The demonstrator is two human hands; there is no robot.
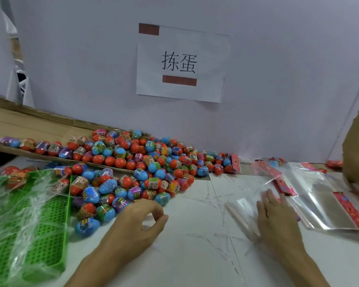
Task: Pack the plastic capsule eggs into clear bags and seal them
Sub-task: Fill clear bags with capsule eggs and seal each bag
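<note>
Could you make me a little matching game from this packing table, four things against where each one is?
Things:
1. pile of capsule eggs
2. green basket
3. clear bags
4. paper sign

Places:
A. taped to the back wall
B. at the near left edge, under crinkled plastic film
C. spread across the middle, back to the wall
D. on the right, under the right hand

Pairs: 1-C, 2-B, 3-D, 4-A
</note>
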